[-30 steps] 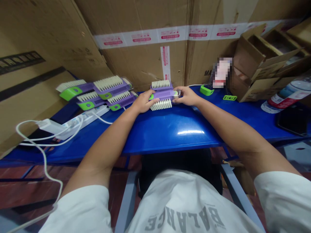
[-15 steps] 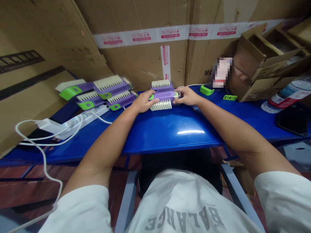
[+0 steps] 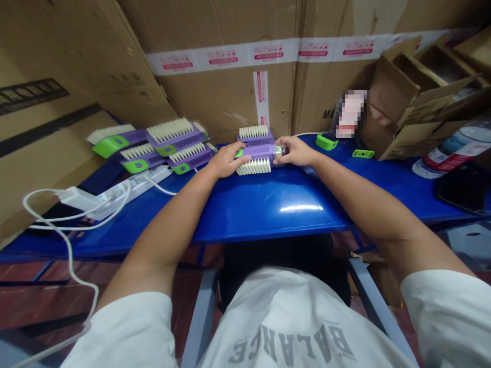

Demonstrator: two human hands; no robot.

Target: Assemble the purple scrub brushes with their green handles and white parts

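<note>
A purple and green brush [image 3: 258, 152] with pale bristles lies on its side near the back of the blue table [image 3: 253, 209], bristles towards me. My left hand [image 3: 226, 161] grips its left end, thumb along the bristle side. At the other end, by a clear plastic part, the fingers of my right hand [image 3: 293, 152] are closed round it. Directly behind lies a second purple brush [image 3: 253, 134], partly hidden by the first. Several more such brushes [image 3: 174, 135] are grouped to the left of my left hand.
A white power strip [image 3: 115, 194] with white cables lies at the left. Large cardboard boxes [image 3: 222, 97] wall off the back. On the right are green plastic pieces [image 3: 326, 142], opened small cartons [image 3: 406, 102], a bottle [image 3: 452, 151] and a dark phone [image 3: 462, 189].
</note>
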